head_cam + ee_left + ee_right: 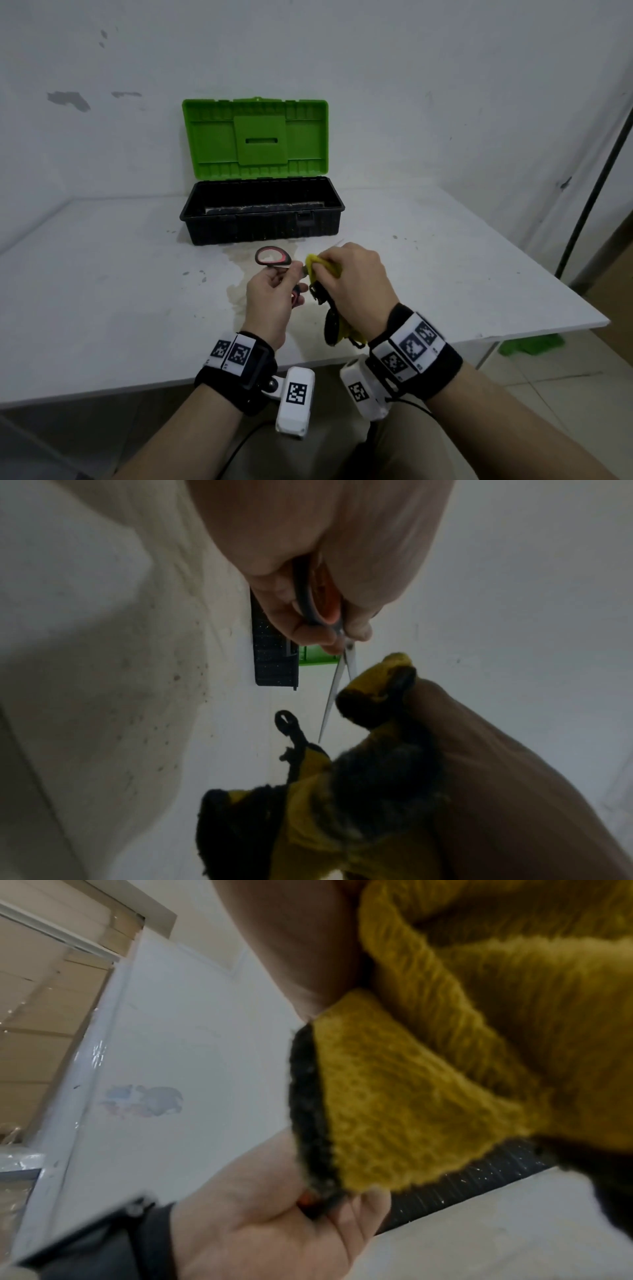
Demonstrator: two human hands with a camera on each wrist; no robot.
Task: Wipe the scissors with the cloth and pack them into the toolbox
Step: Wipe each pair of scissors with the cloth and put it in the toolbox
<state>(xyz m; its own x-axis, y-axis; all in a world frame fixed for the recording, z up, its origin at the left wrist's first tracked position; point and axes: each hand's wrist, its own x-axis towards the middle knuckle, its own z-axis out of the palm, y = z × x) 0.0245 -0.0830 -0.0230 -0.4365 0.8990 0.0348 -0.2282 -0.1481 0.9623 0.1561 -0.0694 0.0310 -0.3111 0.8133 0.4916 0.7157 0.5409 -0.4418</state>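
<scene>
Above the table's front middle, my left hand (270, 294) grips the scissors (273, 257) by their black-and-red handles, one loop sticking out toward the toolbox. In the left wrist view the scissors (337, 680) have their blades slightly apart. One blade runs into the yellow-and-black cloth (373, 685). My right hand (352, 274) holds the cloth (323, 267) bunched around that blade, and the rest of it hangs down by the wrist. The right wrist view is mostly filled by the cloth (445, 1083). The toolbox (262, 212) stands open behind, black base, green lid (255, 137) upright against the wall.
The white table (102, 274) bears a brownish stain in front of the toolbox. Its right edge (548, 274) drops to a tiled floor with a green rag (531, 344). A dark pole (596, 192) leans at the far right.
</scene>
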